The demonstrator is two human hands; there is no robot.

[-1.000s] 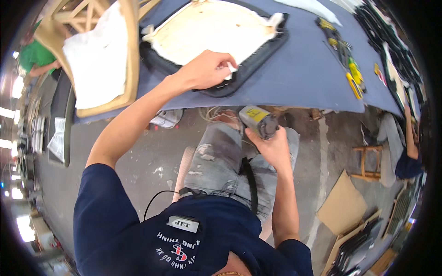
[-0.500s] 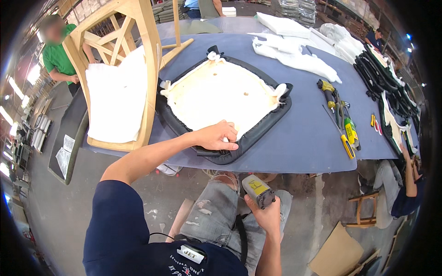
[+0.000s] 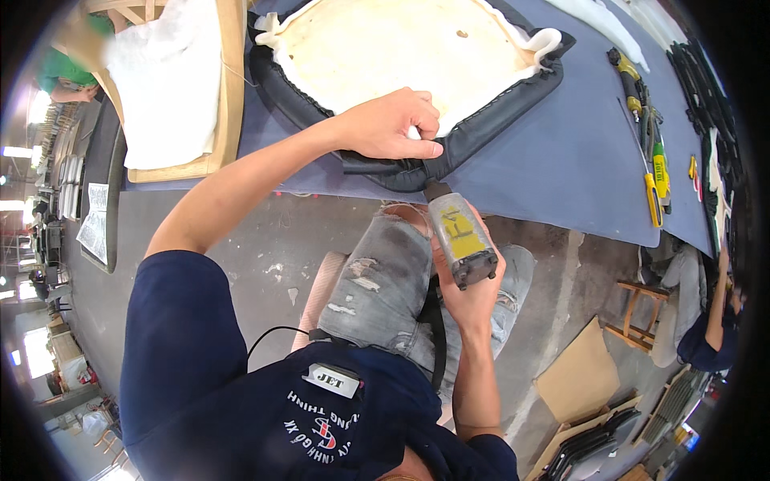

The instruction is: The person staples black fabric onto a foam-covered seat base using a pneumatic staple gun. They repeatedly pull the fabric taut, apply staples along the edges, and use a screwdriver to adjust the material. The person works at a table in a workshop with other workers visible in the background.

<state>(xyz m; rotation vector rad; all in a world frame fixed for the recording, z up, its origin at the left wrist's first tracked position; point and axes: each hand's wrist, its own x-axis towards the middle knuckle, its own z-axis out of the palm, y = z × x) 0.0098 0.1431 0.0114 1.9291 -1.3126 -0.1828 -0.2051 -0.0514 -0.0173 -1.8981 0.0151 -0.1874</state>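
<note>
A seat cushion lies on the blue-grey table, its pale wooden board [image 3: 393, 56] facing up, with a black cover [image 3: 501, 106] and white padding folded around the edge. My left hand [image 3: 395, 127] is closed on the cushion's near corner, thumb and fingers pinching the gathered black cover; a bit of white shows by the fingers. A grey staple gun [image 3: 462, 234] with a yellow patch is in my right hand [image 3: 472, 293], fingers wrapped around it. Its dark nose meets or nearly meets the black cover just beside my left thumb; actual contact is hard to tell.
A wooden chair frame [image 3: 231, 96] with white padding stands on the left. Toward the right lie a yellow-handled screwdriver [image 3: 652, 196], other hand tools and stacked black covers [image 3: 706, 96]. One person in green is at far left; another sits at far right.
My right hand has raised the staple gun from above my lap to the cushion's near corner. The left hand keeps its grip there. The head view has tilted downward and closer.
</note>
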